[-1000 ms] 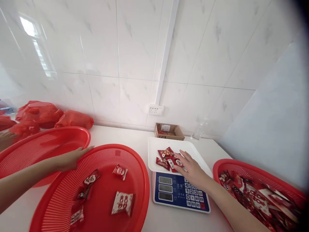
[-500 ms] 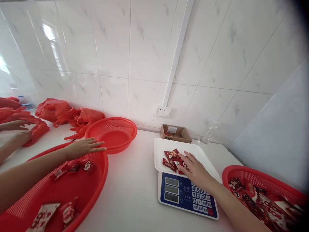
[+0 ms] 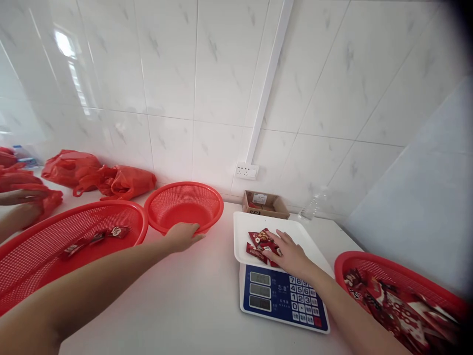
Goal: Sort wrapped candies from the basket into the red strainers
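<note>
My left hand [image 3: 183,236] is at the near rim of the smaller red plastic basket [image 3: 157,223], fingers closed over the edge. That basket looks bare inside. Over on the digital scale [image 3: 283,303], my right hand [image 3: 290,254] rests on several small red snack packets [image 3: 260,244]. Its fingers and thumb are spread over them and partly hide them. The packets lie on the scale's white pan [image 3: 305,236]. Left of my left arm stands a larger red basket [image 3: 142,217] with a few packets in it.
Another red basket [image 3: 342,261] at the right holds many packets. Against the tiled wall are a small cardboard box [image 3: 271,212], a clear plastic bottle [image 3: 312,207] and red plastic bags [image 3: 72,167]. At far left, a co-worker's hands [image 3: 20,202] handle a red bag.
My left hand has moved from above the large basket to the smaller basket's rim, and the smaller basket has shifted right. My right hand has slid slightly farther over the packets.
</note>
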`<state>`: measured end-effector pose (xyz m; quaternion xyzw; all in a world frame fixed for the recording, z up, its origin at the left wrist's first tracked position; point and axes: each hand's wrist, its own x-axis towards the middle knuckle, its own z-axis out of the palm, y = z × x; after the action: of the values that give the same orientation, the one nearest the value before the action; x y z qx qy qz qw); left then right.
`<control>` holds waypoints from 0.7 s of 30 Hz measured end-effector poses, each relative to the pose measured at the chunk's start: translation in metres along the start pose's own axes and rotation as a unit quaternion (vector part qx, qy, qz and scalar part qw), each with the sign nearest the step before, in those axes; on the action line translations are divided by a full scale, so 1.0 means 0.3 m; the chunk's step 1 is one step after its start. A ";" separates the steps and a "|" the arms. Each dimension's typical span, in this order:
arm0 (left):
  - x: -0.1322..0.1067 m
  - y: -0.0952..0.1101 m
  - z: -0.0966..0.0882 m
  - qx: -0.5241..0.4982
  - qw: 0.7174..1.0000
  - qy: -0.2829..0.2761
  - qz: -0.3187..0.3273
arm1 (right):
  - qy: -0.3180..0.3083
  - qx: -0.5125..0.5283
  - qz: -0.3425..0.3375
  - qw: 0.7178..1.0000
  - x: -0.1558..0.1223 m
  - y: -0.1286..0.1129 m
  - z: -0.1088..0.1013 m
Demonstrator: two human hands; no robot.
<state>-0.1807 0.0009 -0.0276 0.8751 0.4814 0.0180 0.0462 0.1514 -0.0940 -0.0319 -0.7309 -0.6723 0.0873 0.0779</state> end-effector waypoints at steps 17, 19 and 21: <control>-0.321 -0.066 -0.080 0.125 0.990 0.051 0.049 | -0.022 0.035 -0.061 0.997 0.080 -0.011 -0.004; -0.348 -0.039 -0.046 0.087 0.990 0.092 0.064 | -0.054 0.017 -0.086 0.995 0.087 -0.029 -0.014; -0.352 0.006 0.001 0.051 0.985 0.142 0.089 | -0.055 0.003 -0.104 0.993 0.094 -0.048 -0.013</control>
<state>-0.2359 -0.0892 -0.0262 0.9042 0.4037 0.1212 -0.0691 0.1406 -0.0645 -0.0253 -0.6506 -0.7480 0.1206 0.0514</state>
